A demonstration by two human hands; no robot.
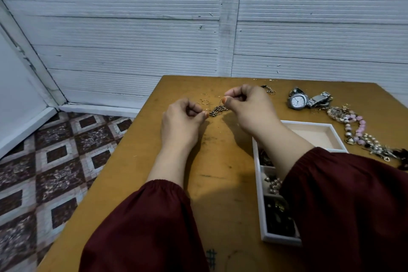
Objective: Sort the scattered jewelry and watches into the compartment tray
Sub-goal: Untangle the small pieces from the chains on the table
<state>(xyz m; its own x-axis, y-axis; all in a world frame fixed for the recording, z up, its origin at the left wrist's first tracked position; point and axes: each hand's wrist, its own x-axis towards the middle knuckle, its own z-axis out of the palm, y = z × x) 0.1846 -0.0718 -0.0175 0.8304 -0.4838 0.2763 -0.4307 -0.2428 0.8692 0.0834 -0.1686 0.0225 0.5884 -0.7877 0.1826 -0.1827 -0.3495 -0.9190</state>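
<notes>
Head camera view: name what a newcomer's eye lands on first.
Both hands, the left hand and right hand, pinch a small metal chain piece above the table's middle. Far right lie a silver watch and a pink beaded necklace, beside the white compartment tray.

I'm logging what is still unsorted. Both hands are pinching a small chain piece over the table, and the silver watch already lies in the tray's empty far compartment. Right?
Not quite. The head view shows the silver watch lying on the table, beyond the tray, whose far compartment is bare. The rest holds: the left hand and right hand pinch the small chain piece between them.
</notes>
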